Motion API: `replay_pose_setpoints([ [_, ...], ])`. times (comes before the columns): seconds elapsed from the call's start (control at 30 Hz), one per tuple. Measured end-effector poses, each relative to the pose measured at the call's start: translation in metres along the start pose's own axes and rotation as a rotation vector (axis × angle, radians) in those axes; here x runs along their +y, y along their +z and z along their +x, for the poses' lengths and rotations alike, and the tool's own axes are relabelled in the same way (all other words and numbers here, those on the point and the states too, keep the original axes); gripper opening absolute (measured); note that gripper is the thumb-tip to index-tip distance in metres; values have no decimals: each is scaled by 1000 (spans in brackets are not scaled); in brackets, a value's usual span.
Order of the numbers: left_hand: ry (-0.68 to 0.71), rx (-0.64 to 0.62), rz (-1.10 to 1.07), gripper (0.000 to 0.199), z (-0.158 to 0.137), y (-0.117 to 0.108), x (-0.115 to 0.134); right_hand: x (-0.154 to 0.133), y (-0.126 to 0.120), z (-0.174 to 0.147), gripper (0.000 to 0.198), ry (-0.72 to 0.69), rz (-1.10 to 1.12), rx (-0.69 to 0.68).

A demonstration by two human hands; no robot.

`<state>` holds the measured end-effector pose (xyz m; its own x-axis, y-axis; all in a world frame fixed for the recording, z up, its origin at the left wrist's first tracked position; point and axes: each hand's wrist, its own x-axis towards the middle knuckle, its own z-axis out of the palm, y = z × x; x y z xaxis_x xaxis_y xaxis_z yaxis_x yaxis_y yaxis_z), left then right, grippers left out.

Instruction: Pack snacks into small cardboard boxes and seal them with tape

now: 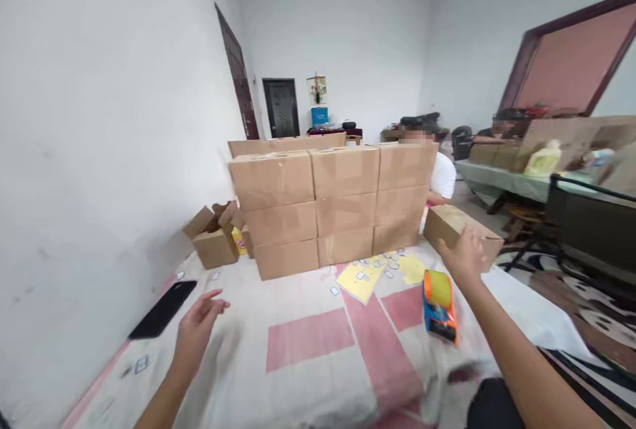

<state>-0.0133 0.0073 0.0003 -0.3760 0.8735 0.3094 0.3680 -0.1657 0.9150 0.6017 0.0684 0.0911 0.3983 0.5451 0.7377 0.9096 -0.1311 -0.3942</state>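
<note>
Tape dispenser before box stack; phone left, probably on cloth.

Right hand: fingertips hidden against the single carton it reaches; contact not determinable.
Left hand: motion-blurred, open over the cloth.
Person beyond the right hand: body hidden behind the carton stack.
Small cards: print illegible.
</note>
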Motion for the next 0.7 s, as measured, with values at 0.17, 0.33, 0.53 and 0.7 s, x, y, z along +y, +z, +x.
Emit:
replay_pose_setpoints([
  [0.17,-41,272,177,90,64,-29,-25,-137,37,-80,45,-526,369,-223],
  [0.33,-54,409,294,115,133,-25,-32,-289,84,-182,41,-828,640,-690],
  [0.53,-78,400,386,132,189,10,-26,-463,170,-225,72,-538,813,-1017],
  [0.7,-64,404,576,118,217,35,-29,-534,241,-225,73,-270,795,-938],
])
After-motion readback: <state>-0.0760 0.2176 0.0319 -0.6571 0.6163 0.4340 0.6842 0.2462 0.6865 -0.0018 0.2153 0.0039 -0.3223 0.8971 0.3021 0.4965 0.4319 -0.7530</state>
